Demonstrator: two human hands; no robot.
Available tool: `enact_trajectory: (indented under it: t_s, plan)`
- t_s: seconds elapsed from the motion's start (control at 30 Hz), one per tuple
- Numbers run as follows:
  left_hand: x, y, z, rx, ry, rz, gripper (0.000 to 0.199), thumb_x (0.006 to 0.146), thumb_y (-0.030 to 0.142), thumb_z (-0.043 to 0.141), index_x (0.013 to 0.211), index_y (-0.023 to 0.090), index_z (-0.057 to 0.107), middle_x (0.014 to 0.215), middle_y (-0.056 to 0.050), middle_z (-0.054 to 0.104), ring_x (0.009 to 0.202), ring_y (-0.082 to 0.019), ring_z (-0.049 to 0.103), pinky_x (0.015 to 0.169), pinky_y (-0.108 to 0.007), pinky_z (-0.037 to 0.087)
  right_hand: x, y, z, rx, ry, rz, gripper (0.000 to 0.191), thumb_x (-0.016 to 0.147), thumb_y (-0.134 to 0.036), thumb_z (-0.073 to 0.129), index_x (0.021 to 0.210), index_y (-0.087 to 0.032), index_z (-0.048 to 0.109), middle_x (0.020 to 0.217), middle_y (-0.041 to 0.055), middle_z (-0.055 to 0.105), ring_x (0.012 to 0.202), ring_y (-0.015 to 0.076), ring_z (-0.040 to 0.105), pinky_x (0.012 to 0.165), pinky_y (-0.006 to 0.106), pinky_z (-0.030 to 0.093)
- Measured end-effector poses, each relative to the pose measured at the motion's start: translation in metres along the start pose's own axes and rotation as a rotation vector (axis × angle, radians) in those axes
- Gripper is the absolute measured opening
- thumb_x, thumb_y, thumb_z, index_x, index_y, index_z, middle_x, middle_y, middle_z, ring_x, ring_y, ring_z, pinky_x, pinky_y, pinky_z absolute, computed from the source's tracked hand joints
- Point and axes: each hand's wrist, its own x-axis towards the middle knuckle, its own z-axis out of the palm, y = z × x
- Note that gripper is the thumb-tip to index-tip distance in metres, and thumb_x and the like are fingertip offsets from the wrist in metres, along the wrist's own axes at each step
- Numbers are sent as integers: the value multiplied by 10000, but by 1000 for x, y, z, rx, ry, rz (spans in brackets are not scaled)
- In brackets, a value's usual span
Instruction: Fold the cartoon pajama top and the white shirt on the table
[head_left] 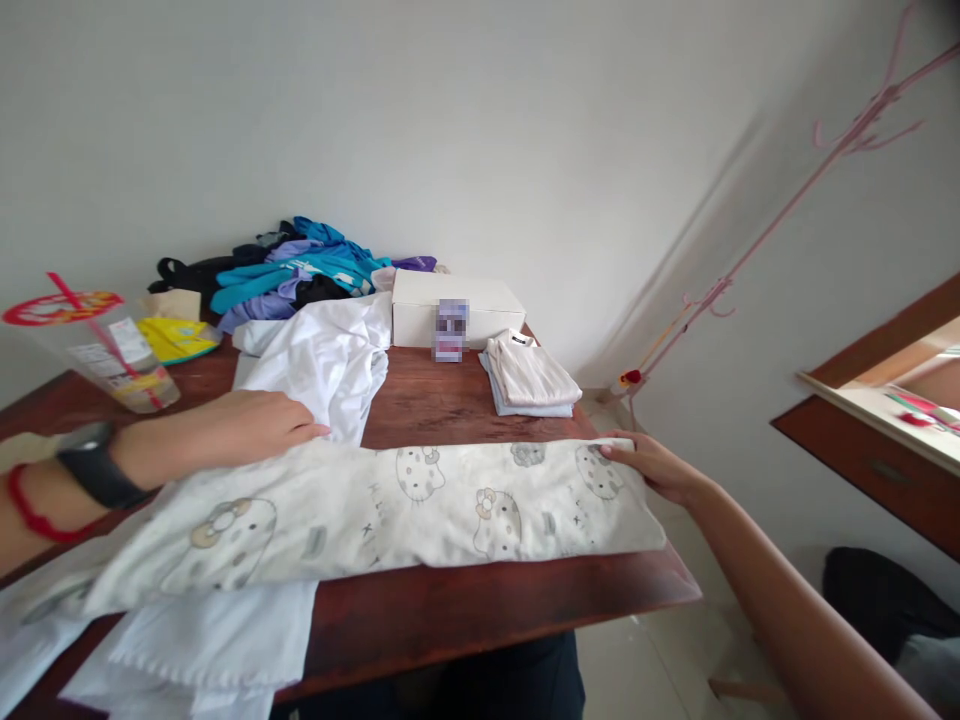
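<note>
A white garment (442,505) printed with grey and beige cat faces lies folded into a long strip across the front of the wooden table. At its right end my right hand (651,462) grips the far corner, with the thumb on top and the other fingers mostly hidden beneath. My left hand (274,425) is closed at the upper edge, left of the middle, its fingertips curled against the cloth. Plain white fabric (217,635) hangs out under the strip toward the front edge. A crumpled white garment (322,350) lies just beyond my left hand.
Beyond are a heap of blue, purple and black clothes (315,262), a white box (457,293) and a small folded stack (532,375). A plastic cup with a straw (124,360) and a yellow packet (176,340) stand left. A pink coat stand (787,215) leans at right.
</note>
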Motion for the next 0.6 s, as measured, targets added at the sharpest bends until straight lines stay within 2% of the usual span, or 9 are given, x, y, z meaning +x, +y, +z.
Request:
enact_trajectory:
  t_s: [0.03, 0.1, 0.17, 0.2, 0.27, 0.3, 0.37, 0.47, 0.6]
  plan:
    - [-2, 13, 4, 76, -50, 58, 786, 1056, 635, 161, 847, 129, 725, 768, -9, 704, 716, -143, 646, 791, -309, 526, 2, 3, 3, -29, 44, -8, 535, 754, -539, 848, 1102, -154, 719, 1093, 141, 770, 956, 301, 739, 808, 370, 611]
    - [-6, 44, 8, 161, -59, 111, 661, 1089, 507, 195, 1025, 131, 735, 972, -111, 724, 892, -238, 683, 862, -396, 519, 3, 11, 8, -107, 115, -43, 595, 775, -574, 816, 1196, -174, 690, 1183, 144, 747, 1055, 319, 717, 877, 391, 605]
    - [-10, 82, 7, 71, -57, 203, 484, 1072, 460, 341, 1184, 174, 715, 1205, -161, 700, 1106, -300, 668, 948, -425, 505, -1, 19, 11, -181, 170, -80, 705, 799, -603, 780, 1353, -199, 615, 1223, 138, 733, 1103, 323, 701, 907, 400, 599]
    - [-13, 103, 6, -9, -58, 267, 461, 1062, 466, 392, 1319, 191, 657, 1363, -162, 644, 1229, -308, 622, 1016, -431, 483, -4, 23, 11, -207, 186, -88, 786, 810, -610, 765, 1451, -214, 539, 1228, 135, 730, 1107, 324, 698, 911, 405, 598]
    - [-18, 147, 6, -140, -62, 395, 580, 1035, 544, 462, 1519, 226, 490, 1580, -134, 479, 1427, -313, 475, 1147, -453, 390, -11, 29, 11, -244, 203, -93, 953, 825, -612, 749, 1600, -233, 343, 1230, 138, 726, 1101, 326, 700, 907, 414, 600]
    - [-20, 167, 9, -191, -77, 463, 619, 1028, 560, 478, 1566, 259, 425, 1637, -106, 406, 1487, -309, 399, 1185, -460, 346, -14, 32, 10, -258, 211, -104, 1007, 827, -608, 748, 1632, -233, 274, 1242, 147, 720, 1107, 329, 698, 912, 415, 597]
    - [-21, 202, 19, -289, -98, 540, 619, 1029, 573, 473, 1583, 307, 398, 1685, -72, 319, 1544, -299, 302, 1239, -476, 266, -18, 35, 11, -259, 226, -159, 1022, 830, -602, 745, 1643, -229, 249, 1321, 165, 682, 1159, 331, 677, 943, 404, 585]
    - [-16, 233, 42, -352, -155, 475, 664, 1020, 637, 432, 1590, 299, 402, 1707, -100, 233, 1566, -348, 227, 1253, -568, 194, -23, 34, 17, -133, 222, -179, 967, 837, -598, 728, 1627, -270, 275, 1378, 150, 653, 1107, 313, 703, 882, 400, 610]
    - [-10, 242, 59, -357, -232, 389, 866, 905, 778, 508, 1627, 347, 302, 1721, -111, 140, 1570, -435, 132, 1198, -745, 62, -31, 24, 21, 112, 143, -94, 929, 855, -530, 734, 1618, -358, 232, 1207, 81, 734, 833, 234, 742, 697, 347, 617]
